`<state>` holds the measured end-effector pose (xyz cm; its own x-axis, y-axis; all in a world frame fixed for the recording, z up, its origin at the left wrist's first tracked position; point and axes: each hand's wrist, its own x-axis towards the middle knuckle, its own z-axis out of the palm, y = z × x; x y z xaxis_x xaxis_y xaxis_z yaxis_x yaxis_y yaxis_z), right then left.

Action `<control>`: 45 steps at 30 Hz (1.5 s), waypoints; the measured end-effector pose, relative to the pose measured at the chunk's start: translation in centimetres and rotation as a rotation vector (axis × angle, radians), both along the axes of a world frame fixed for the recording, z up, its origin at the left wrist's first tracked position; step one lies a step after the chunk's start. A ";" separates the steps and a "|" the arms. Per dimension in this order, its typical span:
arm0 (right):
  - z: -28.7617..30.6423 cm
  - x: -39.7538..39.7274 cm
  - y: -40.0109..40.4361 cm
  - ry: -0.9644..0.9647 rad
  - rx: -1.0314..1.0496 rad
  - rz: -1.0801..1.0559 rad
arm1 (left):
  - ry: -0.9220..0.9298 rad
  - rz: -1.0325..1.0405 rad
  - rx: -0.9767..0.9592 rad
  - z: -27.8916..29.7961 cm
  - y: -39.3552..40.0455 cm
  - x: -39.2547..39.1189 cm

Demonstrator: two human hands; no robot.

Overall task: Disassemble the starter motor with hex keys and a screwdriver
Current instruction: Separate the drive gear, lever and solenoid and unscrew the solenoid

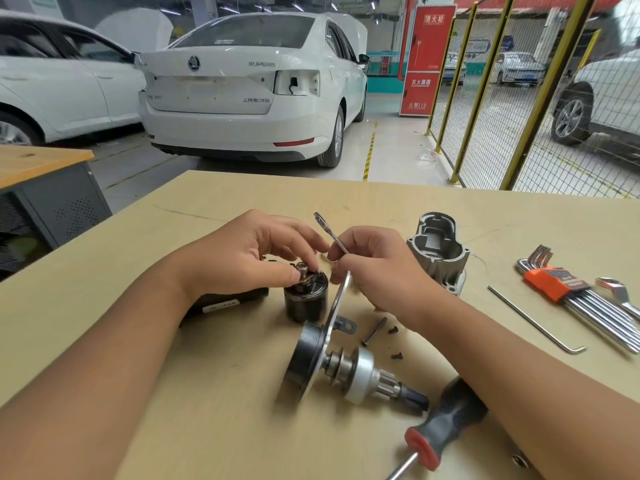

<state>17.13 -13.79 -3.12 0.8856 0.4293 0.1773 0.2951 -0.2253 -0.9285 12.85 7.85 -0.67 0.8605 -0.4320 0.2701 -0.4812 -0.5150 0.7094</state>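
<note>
Pinching the stud atop the black solenoid [306, 299], your left hand [242, 252] steadied it; right hand [375, 268] gripped the wrench [334, 239]; best kept square.

Left hand [249, 252] covers the top of the black cylinder [306, 299]; the small metal piece its fingertips pinch is mostly hidden. Black box [230, 299] behind the left wrist is largely covered, label unreadable. Right hand [377, 268] hides the middle of the flat wrench [334, 237]. Right forearm covers part of the screwdriver [443, 424] handle; its shaft runs off the bottom edge. Hex key set [568, 289] and spanner [620, 294] are cut by the right edge. Small screws [394, 342] too tiny to type.
</note>
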 end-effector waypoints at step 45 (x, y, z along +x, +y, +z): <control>-0.5 1.3 -0.3 0.024 0.084 -0.087 | -0.047 0.160 0.230 -0.6 -1.0 0.5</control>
<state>18.44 -14.14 -3.66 0.9233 0.3353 0.1874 0.2551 -0.1704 -0.9518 13.39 6.90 -1.31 0.9116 -0.3464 0.2215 -0.4103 -0.7321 0.5438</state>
